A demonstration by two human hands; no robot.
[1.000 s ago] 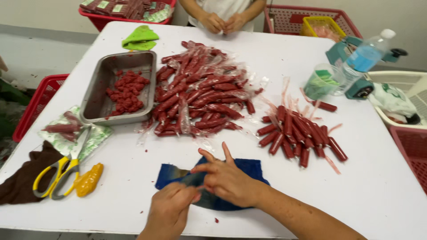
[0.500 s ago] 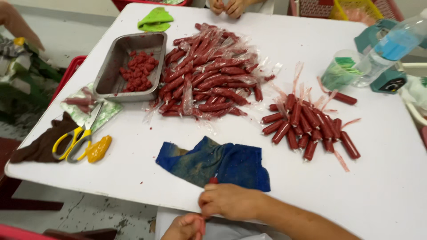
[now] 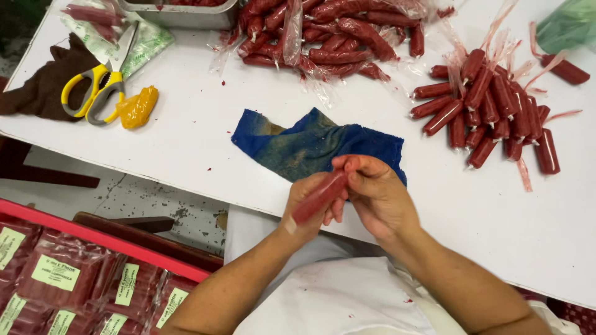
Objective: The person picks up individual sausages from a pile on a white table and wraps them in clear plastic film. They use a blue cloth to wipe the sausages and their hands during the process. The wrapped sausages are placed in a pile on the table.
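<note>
Since a moment ago our hands have come back up to the near edge of the tabletop (image 3: 186, 142), and a red sausage stick (image 3: 318, 197) in clear wrap now lies between them. It runs slantwise across our left hand (image 3: 308, 208), whose fingers (image 3: 335, 209) curl narrowly around its lower end, while the fingers (image 3: 357, 166) of our right hand (image 3: 379, 195) pinch its upper tip. Both hands sit just over the crumpled blue cloth (image 3: 310, 144), with the heap of loose sausages (image 3: 496, 111) well off to the right and the yellow-handled scissors (image 3: 99, 87) far left.
</note>
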